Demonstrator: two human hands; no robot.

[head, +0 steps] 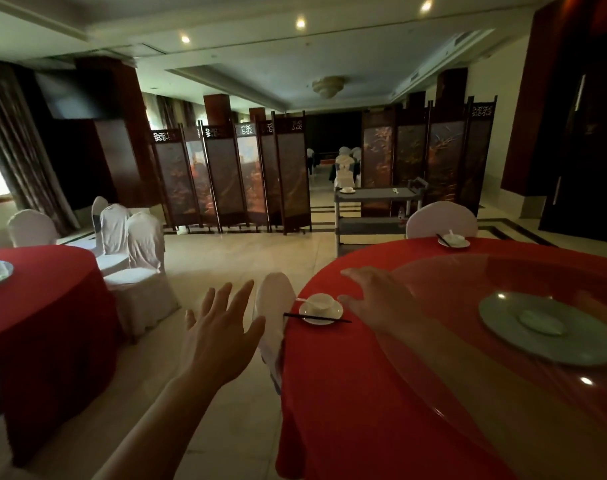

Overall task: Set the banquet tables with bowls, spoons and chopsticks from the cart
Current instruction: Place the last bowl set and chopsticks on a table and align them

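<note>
White porcelain bowl (pixel 321 302) sits on a white saucer (pixel 330 312) at the near rim of the round bench draped in red cloth (pixel 347 375). It lies squarely before a white-covered chair (pixel 272 306), so it marks that seat's place. A white spoon (pixel 302 300) rests in the bowl with its handle pointing left. A pair of dark chopsticks (pixel 316 318) lies across the saucer's near lip, handy for a diner.

A matching far setting (pixel 453 241) lies at the opposite edge before a second covered chair (pixel 440 220).

The right hand (pixel 378 299) is spread flat, palm down, just beside the saucer and holds nothing; whether it touches the cloth I cannot tell. The left hand (pixel 219 334) hangs over the floor with fingers splayed, also empty.

The grey plastic cart (pixel 375 199) stands beyond the bench with a spare bowl (pixel 347 190) and a loose spoon (pixel 395 191) on its top shelf. From this I judge that more seats await setting.

No brand, label or legible writing shows; the dark folding screens (pixel 226 178) carry only carved fretwork.
</note>
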